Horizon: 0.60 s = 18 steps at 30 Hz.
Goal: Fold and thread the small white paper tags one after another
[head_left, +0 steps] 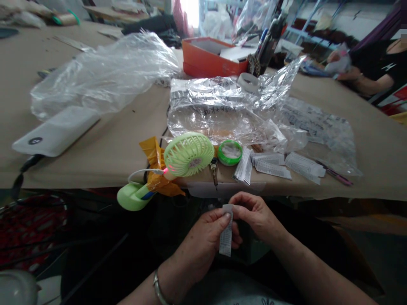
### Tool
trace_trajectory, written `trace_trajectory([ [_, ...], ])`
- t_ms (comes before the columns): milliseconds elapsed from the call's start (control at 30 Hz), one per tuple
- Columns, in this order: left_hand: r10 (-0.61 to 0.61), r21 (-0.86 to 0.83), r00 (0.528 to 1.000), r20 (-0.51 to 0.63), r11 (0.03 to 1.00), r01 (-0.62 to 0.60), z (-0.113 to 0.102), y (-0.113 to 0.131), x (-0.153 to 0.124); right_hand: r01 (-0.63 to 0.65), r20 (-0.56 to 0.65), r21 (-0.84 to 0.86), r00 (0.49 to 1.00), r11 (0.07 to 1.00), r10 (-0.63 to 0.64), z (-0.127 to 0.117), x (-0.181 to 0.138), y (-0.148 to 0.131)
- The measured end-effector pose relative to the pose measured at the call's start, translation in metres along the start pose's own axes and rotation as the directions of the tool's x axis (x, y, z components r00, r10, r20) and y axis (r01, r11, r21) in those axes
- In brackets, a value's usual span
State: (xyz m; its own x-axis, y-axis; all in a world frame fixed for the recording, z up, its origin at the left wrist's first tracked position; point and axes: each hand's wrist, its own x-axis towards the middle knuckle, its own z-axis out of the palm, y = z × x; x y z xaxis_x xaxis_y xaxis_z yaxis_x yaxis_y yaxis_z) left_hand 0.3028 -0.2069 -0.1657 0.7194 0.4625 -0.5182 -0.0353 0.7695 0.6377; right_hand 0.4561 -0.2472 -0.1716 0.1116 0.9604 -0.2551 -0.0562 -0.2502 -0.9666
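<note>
Hands, left (203, 239) and right (254, 214), each grip clamped on paper strip (226, 231) before brown-papered table (121, 144), seemingly workshop clutter behind.

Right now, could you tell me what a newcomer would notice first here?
Probably the green fan at the table's near edge, beside crumpled plastic bags. Below it, the left hand and right hand hold a paper strip between them.

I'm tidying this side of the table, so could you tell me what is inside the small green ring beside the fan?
The green ring holds something white and crumpled-looking, filling it nearly to the rim. Whether that is film, paper or tape is too blurred to tell, and it covers whatever lies beneath. The fan stands just left of it.
</note>
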Motion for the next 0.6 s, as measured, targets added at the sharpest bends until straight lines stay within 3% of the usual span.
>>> trace_trajectory([
  [267, 0.189, 0.317, 0.981, -0.037, 0.934, -0.168, -0.01, 0.007, 0.001, 0.017, -0.005, 0.055, 1.0, 0.998, -0.017, 0.012, 0.013, -0.005],
  [400, 0.414, 0.535, 0.9, -0.134, 0.795, -0.286, -0.013, 0.016, 0.0, 0.098, -0.055, -0.042, 0.993, 0.994, -0.1, 0.017, 0.019, -0.008],
  [600, 0.582, 0.701, 0.795, -0.174, 0.64, -0.315, -0.017, 0.028, 0.002, 0.165, -0.082, -0.124, 0.981, 0.978, -0.176, 0.023, 0.023, -0.01],
])
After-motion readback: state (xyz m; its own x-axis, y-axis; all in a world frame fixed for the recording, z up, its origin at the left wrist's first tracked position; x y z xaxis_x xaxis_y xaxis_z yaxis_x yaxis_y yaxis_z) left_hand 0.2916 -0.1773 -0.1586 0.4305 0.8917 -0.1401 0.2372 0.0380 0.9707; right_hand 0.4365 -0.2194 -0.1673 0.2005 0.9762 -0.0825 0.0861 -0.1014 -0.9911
